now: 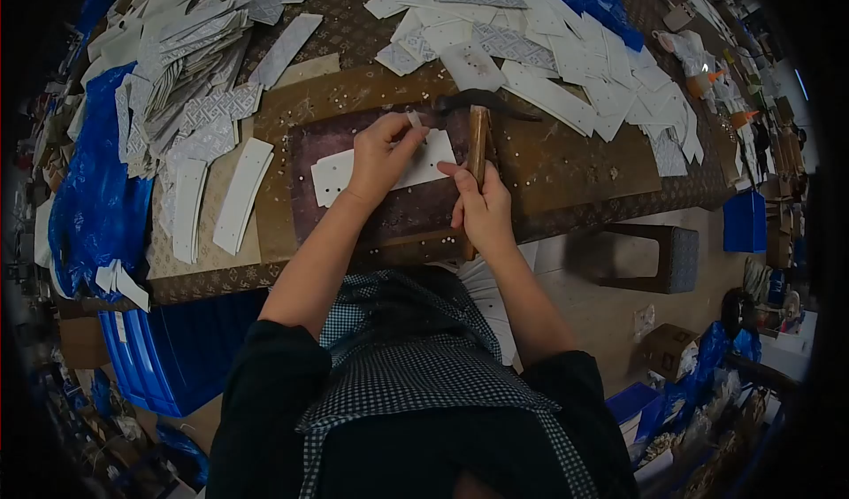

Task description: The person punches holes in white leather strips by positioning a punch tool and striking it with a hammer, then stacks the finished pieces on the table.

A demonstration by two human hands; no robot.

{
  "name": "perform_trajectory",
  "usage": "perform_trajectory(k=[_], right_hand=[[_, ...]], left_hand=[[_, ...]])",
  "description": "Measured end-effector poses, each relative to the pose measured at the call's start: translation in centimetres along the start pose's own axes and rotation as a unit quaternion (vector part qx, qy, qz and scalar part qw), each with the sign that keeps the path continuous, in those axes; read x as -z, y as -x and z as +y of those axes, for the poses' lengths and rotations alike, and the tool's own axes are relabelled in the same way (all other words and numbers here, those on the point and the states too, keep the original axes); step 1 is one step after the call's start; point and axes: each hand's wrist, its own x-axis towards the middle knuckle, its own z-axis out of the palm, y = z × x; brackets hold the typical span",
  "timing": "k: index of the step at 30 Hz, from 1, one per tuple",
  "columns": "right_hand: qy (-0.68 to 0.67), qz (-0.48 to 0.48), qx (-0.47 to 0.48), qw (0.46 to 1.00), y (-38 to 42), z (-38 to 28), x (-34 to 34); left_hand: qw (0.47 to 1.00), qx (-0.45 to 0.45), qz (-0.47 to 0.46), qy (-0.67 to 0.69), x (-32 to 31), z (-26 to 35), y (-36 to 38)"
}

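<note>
A white strip with small dark holes (pixel 332 177) lies on a dark reddish pad (pixel 305 145) in front of me. My left hand (pixel 382 158) is over the strip, its thumb and fingers pinched on a small whitish translucent piece (pixel 415 120). My right hand (pixel 485 211) is wrapped round the wooden handle of a hammer (pixel 478 141), held with its dark head away from me. The right index finger reaches toward the strip's right end. Small bits are scattered over the pad and board.
Piled patterned and white strips (pixel 190 43) fill the table's left; another heap (pixel 566 48) covers the back right. Two white strips (pixel 241 196) lie left of the pad. Blue plastic sheeting (pixel 102 180) hangs at the left edge. Below are a blue crate (pixel 190 349) and a stool (pixel 676 260).
</note>
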Motion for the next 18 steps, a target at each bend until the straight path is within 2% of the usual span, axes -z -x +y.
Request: perform_trajectory(k=[5, 8, 11, 14, 17, 18], right_hand=[[0.013, 0.002, 0.010, 1.000, -0.2, -0.1, 0.5], [0.009, -0.003, 0.009, 1.000, -0.2, -0.1, 0.4], [0.001, 0.007, 0.016, 1.000, -0.1, -0.1, 0.2], [0.008, -0.006, -0.021, 1.000, 0.0, -0.5, 1.0], [0.060, -0.038, 0.035, 0.997, -0.1, -6.4, 2.1], [0.066, -0.039, 0.074, 0.994, 0.0, -9.5, 2.3]], left_hand=[[1.000, -0.014, -0.004, -0.001, -0.6, 0.5, -0.2], [0.999, -0.048, 0.002, -0.010, -0.7, 0.5, -0.3], [0.990, -0.132, 0.014, -0.044, -0.9, 0.1, -0.6], [0.985, -0.155, 0.017, -0.074, -1.0, 0.0, -0.7], [0.991, -0.106, -0.007, -0.080, -0.9, 0.3, -0.4], [0.989, -0.120, -0.005, -0.088, -0.9, 0.2, -0.4]])
